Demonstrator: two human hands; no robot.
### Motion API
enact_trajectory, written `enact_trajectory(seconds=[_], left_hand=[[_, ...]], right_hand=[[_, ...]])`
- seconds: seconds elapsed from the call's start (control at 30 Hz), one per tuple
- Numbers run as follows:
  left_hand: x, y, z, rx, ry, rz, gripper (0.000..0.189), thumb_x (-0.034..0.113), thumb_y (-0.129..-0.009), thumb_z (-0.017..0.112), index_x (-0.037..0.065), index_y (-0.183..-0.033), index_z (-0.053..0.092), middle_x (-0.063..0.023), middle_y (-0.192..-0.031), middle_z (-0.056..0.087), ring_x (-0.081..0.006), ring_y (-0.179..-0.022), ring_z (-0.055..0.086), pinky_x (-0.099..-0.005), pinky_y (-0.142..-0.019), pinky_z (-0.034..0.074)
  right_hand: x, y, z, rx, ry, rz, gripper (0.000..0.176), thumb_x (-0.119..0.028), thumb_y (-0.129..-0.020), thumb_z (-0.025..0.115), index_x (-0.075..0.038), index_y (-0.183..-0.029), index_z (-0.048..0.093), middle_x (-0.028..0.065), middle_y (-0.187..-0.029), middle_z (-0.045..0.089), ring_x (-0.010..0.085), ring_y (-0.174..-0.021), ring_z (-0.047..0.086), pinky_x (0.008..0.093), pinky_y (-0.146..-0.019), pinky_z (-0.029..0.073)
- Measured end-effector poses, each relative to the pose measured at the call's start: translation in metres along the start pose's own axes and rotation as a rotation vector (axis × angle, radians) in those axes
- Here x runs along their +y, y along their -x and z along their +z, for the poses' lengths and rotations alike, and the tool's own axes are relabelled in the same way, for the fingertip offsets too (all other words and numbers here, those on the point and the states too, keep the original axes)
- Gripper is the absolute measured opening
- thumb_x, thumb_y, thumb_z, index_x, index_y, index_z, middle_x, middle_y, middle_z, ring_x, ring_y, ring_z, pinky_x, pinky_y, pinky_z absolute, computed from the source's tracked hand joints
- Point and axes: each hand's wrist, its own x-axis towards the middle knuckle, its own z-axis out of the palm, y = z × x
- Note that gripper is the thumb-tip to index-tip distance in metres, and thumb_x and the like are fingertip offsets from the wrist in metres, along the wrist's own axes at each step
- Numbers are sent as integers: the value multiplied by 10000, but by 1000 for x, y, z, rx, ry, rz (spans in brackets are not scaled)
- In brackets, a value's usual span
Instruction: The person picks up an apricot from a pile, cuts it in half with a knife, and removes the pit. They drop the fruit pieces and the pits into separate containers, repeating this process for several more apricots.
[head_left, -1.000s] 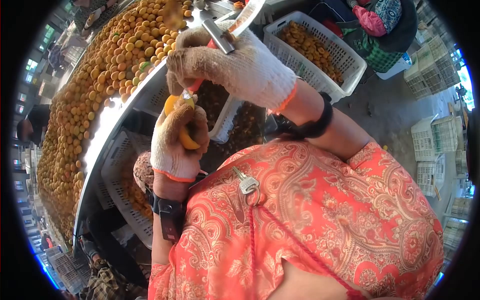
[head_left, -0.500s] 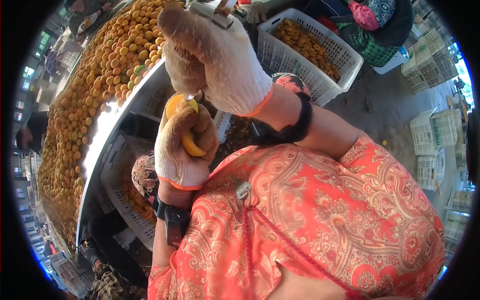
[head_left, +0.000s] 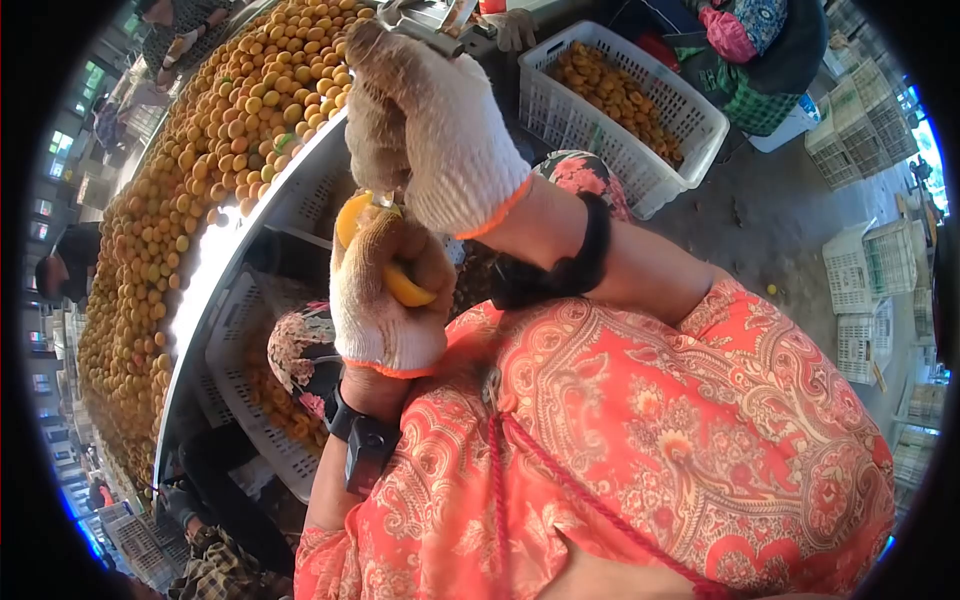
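Note:
My left hand (head_left: 390, 290), in a soiled white glove with an orange cuff, is closed round a cut yellow-orange fruit (head_left: 408, 287), whose pieces show between the fingers and at the top. Just above it, my right hand (head_left: 435, 130), gloved alike, is closed on a metal tool (head_left: 436, 40). The tool's end sticks out over the back of that glove, and a small shiny tip shows at the fruit below. The rest of the tool is hidden in the fist.
A metal-edged table (head_left: 210, 290) heaped with orange fruit (head_left: 230, 130) curves along the left. White crates (head_left: 650, 185) with fruit pieces stand at top and lower left. A co-worker (head_left: 755, 60) is at top right; stacked crates (head_left: 860, 125) stand right.
Both hands have shifted slightly right and down in view, with the left hand still round the fruit. The right hand has turned a little and stays closed on the tool.

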Motion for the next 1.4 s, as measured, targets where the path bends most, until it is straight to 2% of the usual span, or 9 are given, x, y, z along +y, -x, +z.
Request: enact_trajectory(seconds=[0.67, 0.83, 0.9, 1.1, 1.2, 1.27, 1.3, 1.33, 1.4], left_hand=[[16, 7, -8, -356, -288, -160, 211, 218, -895, 625, 60, -982, 514, 13, -678, 425, -72, -500, 392, -212, -457, 306], [5, 2, -8, -338, -952, 361, 73, 32, -834, 591, 68, -841, 528, 15, -679, 463, -94, -538, 439, -229, -484, 324], [7, -3, -3, -248, -620, 77, 132, -29, -747, 589, 69, -712, 508, 9, -678, 486, -116, -564, 472, -250, -504, 339], [6, -15, -1, -45, -700, 133, 340, -50, -801, 680, 43, -1116, 596, -21, -882, 624, -73, -667, 574, -219, -532, 452], [-3, -34, -16, -78, -876, 389, 283, -88, -758, 631, 53, -1003, 610, -22, -849, 611, -104, -786, 593, -253, -693, 490], [-14, -49, -29, -151, -998, 822, 247, 19, -734, 726, 59, -947, 606, -145, -824, 636, -280, -754, 681, -366, -682, 544], [-7, -43, -33, -129, -1220, 785, 399, 23, -760, 825, 40, -1095, 609, -60, -943, 682, -142, -877, 653, -296, -780, 551], [1, -35, -30, -103, -1187, 601, 409, 61, -752, 837, 39, -1091, 610, -55, -942, 685, -136, -844, 651, -301, -753, 554], [19, -30, -23, -185, -1215, 501, 394, 191, -780, 793, 42, -1094, 608, -79, -875, 678, -177, -739, 653, -315, -662, 537]], right_hand=[[11, -9, -21, -61, -6, 175, 313, -275, -942, 640, -135, -692, 511, 9, -548, 486, 142, -408, 450, 298, -364, 329], [9, 0, -13, 0, 68, 201, 277, -253, -909, 672, -135, -714, 513, 1, -555, 490, 129, -406, 445, 282, -355, 314], [13, 0, -16, 57, 16, 193, 267, -247, -893, 683, -134, -723, 512, -2, -562, 495, 125, -401, 440, 272, -348, 306], [19, -6, -17, 122, 24, 147, 245, -249, -907, 686, -112, -748, 559, -6, -536, 499, 117, -377, 449, 264, -335, 315], [21, -8, -14, 171, 48, 107, 208, -219, -923, 682, -116, -779, 573, -18, -540, 480, 106, -391, 427, 271, -335, 300], [36, -13, -35, 10, -69, 56, 151, -193, -960, 626, -131, -828, 586, -41, -618, 516, 95, -468, 467, 256, -390, 340], [45, -16, -46, -146, -167, 46, 150, -187, -977, 597, -142, -835, 590, -61, -650, 517, 87, -490, 479, 260, -417, 370], [42, -15, -46, -126, 310, -100, 153, -203, -980, 604, -148, -839, 589, -68, -661, 505, 73, -491, 472, 249, -405, 358], [24, -8, -20, -119, 174, 111, 275, -287, -1000, 618, -147, -778, 538, -70, -559, 439, 45, -410, 366, 230, -366, 267]])
